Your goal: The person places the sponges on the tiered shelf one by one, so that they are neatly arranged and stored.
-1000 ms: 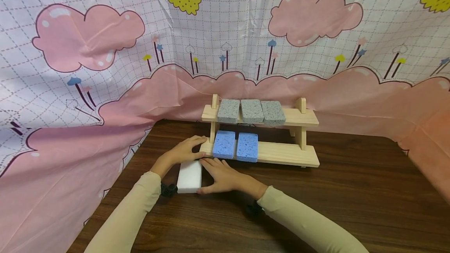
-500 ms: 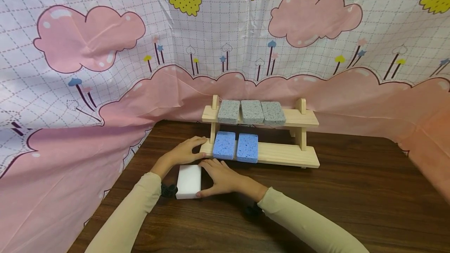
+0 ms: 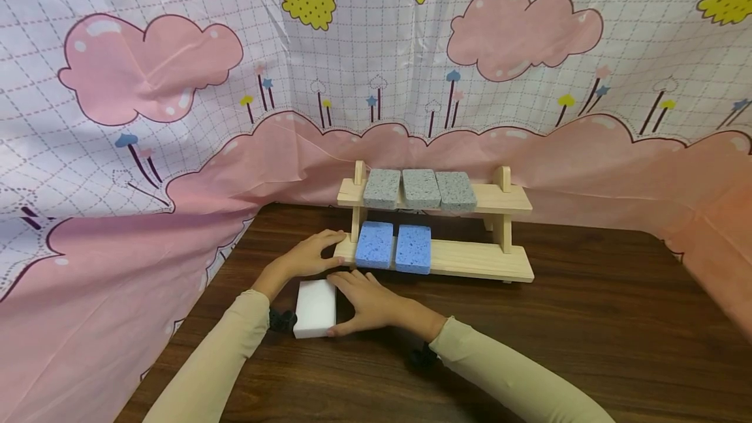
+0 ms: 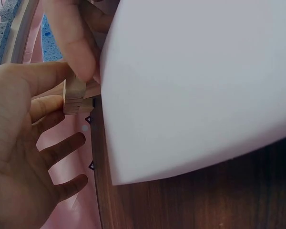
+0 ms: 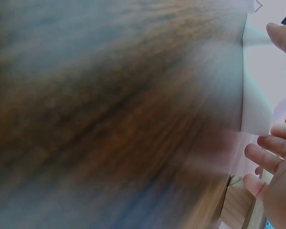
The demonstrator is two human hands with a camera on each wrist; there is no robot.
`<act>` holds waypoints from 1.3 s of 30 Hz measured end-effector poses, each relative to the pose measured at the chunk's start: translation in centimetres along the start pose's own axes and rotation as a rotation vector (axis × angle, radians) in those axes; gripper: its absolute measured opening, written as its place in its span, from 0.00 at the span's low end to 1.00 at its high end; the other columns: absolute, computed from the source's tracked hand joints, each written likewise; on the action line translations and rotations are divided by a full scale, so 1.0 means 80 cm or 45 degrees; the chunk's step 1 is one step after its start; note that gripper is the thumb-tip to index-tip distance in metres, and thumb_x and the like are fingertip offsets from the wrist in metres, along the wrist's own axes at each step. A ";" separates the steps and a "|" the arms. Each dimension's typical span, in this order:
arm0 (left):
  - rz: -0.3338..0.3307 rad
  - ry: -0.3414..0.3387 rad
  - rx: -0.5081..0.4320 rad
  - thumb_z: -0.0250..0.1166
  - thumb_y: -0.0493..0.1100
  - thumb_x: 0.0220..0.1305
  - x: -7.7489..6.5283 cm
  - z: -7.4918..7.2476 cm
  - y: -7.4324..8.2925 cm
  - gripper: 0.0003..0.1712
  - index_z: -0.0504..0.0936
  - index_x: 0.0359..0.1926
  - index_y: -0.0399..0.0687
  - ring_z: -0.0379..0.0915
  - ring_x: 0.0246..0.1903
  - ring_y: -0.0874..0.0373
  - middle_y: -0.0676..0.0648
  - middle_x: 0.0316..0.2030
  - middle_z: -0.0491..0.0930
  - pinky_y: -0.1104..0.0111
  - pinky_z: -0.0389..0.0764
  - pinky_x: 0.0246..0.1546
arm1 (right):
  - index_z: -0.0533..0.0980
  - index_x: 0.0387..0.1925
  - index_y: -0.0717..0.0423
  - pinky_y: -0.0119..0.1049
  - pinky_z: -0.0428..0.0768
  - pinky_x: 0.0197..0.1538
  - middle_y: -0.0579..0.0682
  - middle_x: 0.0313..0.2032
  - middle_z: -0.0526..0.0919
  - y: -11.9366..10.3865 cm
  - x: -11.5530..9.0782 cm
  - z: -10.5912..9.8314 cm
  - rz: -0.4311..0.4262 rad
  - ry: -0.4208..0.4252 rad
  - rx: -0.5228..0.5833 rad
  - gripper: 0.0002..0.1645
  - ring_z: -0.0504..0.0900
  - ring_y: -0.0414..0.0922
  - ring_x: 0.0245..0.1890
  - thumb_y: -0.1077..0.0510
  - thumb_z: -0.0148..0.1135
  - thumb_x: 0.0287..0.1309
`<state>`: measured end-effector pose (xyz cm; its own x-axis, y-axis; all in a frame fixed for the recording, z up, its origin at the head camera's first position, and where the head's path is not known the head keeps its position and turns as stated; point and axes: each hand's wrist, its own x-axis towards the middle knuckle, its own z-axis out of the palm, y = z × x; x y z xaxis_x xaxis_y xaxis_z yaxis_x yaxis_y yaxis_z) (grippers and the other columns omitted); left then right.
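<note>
A white block, probably a sponge (image 3: 314, 309), lies on the dark wooden table; it looms large in the left wrist view. My right hand (image 3: 369, 303) holds it along its right side, thumb by the near corner and fingers at the far end. With thumb and fingers, my left hand (image 3: 304, 257) grips the left end of the two-tier wooden rack's lower board (image 3: 478, 258). Beside that hand on this board lie a blue sponge (image 3: 374, 245) and a second blue sponge (image 3: 413, 249). Part of the white block's far edge is hidden behind the right fingertips.
Three speckled grey sponges, the left one (image 3: 382, 188), the middle one (image 3: 420, 188) and the right one (image 3: 456, 190), lie on the upper board (image 3: 502, 198). A patterned pink and white cloth (image 3: 529, 155) hangs behind and beside the brown table (image 3: 587, 318).
The white block has come nearer to me, away from the rack, and my right hand has moved with it. My left hand stays at the rack's end.
</note>
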<state>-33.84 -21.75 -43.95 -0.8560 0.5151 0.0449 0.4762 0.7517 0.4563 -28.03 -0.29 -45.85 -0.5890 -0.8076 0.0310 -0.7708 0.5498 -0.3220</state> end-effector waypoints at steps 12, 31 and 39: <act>-0.021 -0.009 -0.020 0.61 0.51 0.74 0.001 -0.003 0.001 0.38 0.61 0.78 0.43 0.57 0.74 0.34 0.37 0.75 0.62 0.36 0.60 0.71 | 0.59 0.77 0.54 0.57 0.70 0.68 0.49 0.74 0.66 0.000 -0.004 -0.004 -0.022 0.022 -0.026 0.61 0.68 0.46 0.67 0.26 0.69 0.53; -0.019 -0.009 -0.044 0.61 0.51 0.74 0.002 0.000 0.000 0.38 0.61 0.78 0.41 0.57 0.75 0.35 0.37 0.75 0.62 0.37 0.60 0.71 | 0.66 0.73 0.54 0.42 0.73 0.60 0.49 0.69 0.73 0.007 -0.019 -0.008 -0.113 0.098 -0.082 0.58 0.71 0.43 0.61 0.32 0.75 0.47; 0.005 0.007 -0.018 0.61 0.50 0.74 0.001 0.001 0.002 0.38 0.62 0.77 0.39 0.59 0.73 0.32 0.35 0.74 0.63 0.35 0.62 0.69 | 0.66 0.73 0.55 0.42 0.74 0.61 0.49 0.68 0.74 0.009 -0.026 -0.013 -0.131 0.114 -0.083 0.58 0.71 0.43 0.62 0.34 0.77 0.45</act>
<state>-33.81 -21.59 -43.95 -0.8552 0.5157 0.0517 0.4768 0.7437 0.4687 -27.61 1.97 -45.12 -0.5231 -0.8397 0.1459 -0.8407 0.4802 -0.2504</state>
